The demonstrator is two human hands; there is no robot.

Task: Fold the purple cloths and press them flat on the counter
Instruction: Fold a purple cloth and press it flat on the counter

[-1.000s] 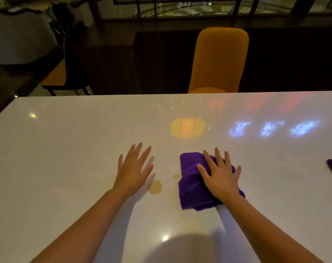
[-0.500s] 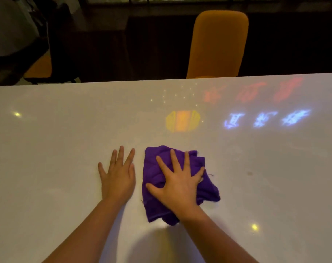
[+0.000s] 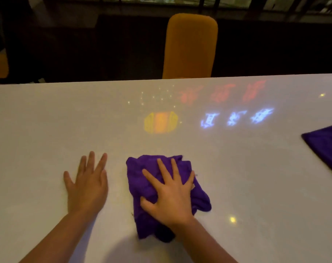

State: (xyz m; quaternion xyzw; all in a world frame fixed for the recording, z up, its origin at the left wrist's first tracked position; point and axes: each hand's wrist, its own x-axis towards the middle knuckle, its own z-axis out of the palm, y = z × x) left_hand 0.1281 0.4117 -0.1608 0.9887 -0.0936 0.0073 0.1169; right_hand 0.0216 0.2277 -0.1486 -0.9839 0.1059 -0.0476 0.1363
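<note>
A folded, rumpled purple cloth [image 3: 142,186] lies on the white counter [image 3: 47,130] near its front middle. My right hand [image 3: 169,194] rests flat on top of the cloth, fingers spread, palm pressing down on it. My left hand [image 3: 87,185] lies flat on the bare counter just left of the cloth, fingers apart, holding nothing. A second purple cloth [image 3: 326,147] lies flat at the counter's right edge, partly cut off by the frame.
An orange chair [image 3: 190,46] stands behind the counter's far edge. Coloured light reflections, orange, red and blue, show on the glossy surface beyond the cloth. The room behind is dark.
The cloth under my right hand slid left toward my left hand earlier, and both hands now hold still on it. The view has shifted, bringing the second cloth back in at the right.
</note>
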